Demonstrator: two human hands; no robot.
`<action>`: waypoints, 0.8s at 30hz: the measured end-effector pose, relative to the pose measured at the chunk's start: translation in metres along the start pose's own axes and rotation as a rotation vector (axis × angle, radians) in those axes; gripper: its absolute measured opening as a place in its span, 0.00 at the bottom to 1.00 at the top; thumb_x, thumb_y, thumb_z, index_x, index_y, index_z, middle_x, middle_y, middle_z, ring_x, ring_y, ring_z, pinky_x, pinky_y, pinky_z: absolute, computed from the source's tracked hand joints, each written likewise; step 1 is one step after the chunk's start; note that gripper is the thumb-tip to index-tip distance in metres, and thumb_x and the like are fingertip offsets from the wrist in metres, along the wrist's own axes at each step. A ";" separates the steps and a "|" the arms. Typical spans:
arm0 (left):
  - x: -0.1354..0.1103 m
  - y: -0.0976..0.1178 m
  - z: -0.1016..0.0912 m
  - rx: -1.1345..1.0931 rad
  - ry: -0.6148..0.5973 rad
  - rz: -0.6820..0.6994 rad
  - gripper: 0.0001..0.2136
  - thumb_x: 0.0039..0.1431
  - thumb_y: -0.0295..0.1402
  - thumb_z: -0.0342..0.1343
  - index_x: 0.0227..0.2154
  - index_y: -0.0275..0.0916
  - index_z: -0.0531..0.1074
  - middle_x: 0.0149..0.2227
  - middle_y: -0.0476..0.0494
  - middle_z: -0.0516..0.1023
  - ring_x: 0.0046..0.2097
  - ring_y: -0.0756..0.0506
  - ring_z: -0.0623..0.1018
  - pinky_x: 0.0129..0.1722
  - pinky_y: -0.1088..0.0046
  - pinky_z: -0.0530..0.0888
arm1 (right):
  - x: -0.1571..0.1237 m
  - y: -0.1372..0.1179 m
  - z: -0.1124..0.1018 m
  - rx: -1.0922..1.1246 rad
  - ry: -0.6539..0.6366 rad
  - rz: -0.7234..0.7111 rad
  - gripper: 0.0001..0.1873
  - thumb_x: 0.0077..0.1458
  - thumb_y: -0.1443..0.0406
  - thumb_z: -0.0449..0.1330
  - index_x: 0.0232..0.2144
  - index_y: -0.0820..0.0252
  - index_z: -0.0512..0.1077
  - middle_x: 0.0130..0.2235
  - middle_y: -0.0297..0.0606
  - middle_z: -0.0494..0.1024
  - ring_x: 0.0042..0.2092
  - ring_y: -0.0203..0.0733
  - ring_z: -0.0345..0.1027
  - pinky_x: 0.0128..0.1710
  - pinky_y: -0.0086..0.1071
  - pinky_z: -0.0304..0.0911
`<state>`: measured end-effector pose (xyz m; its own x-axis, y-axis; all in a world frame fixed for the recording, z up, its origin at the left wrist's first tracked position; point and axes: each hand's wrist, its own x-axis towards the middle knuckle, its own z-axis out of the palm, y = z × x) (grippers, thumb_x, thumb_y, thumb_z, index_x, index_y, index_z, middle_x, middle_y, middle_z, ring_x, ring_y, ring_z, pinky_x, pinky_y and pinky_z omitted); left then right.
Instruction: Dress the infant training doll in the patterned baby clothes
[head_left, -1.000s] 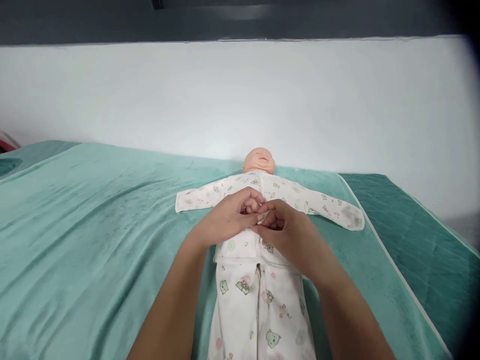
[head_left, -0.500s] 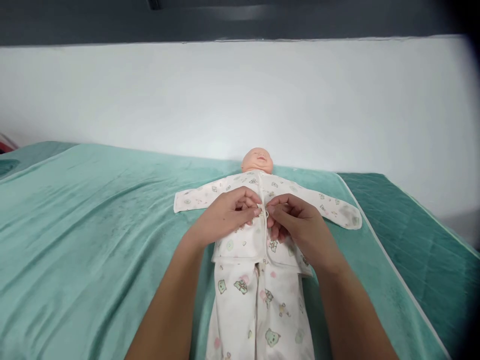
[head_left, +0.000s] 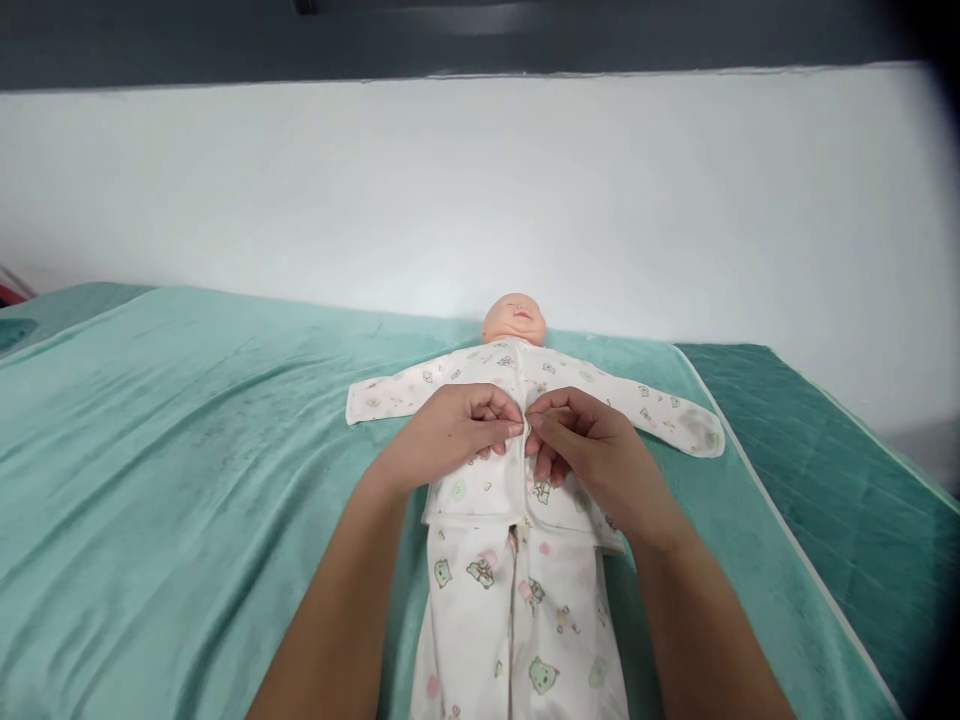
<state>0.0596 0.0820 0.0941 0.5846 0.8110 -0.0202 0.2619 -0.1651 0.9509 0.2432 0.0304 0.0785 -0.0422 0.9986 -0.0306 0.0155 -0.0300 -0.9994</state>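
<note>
A baby doll [head_left: 514,318] lies on its back with its head toward the wall. It wears a white printed baby shirt [head_left: 469,490] with both sleeves spread out sideways. My left hand [head_left: 474,425] pinches the shirt's front edge at mid-chest. Close beside it, my right hand [head_left: 577,435] pinches the facing edge, thumb and forefinger together. The fingertips nearly meet at the centre seam, and the small fastening between them is mostly hidden. Matching printed trousers [head_left: 559,640] cover the doll's legs, below the shirt hem.
A light green blanket [head_left: 187,430] spreads wrinkled under the doll. At the right, a darker green quilted cover [head_left: 840,450] shows past the blanket's pale edge. Behind stands a white wall [head_left: 300,190], with a dark band [head_left: 525,40] above it.
Both hands' fingertips have come closer together at the shirt's centre, the right moving slightly left. A small pale loop seen by the right fingers is now largely covered.
</note>
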 end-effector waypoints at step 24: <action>-0.001 0.003 0.005 -0.014 0.037 -0.012 0.04 0.51 0.31 0.56 0.31 0.39 0.73 0.27 0.51 0.71 0.30 0.52 0.68 0.28 0.76 0.63 | -0.003 -0.002 0.003 -0.020 -0.004 0.004 0.08 0.60 0.59 0.58 0.38 0.56 0.70 0.30 0.35 0.79 0.26 0.37 0.73 0.23 0.27 0.65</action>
<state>0.0631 0.0779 0.0952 0.5526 0.8332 -0.0202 0.2574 -0.1476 0.9550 0.2406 0.0272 0.0803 -0.0456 0.9984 -0.0345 0.0361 -0.0328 -0.9988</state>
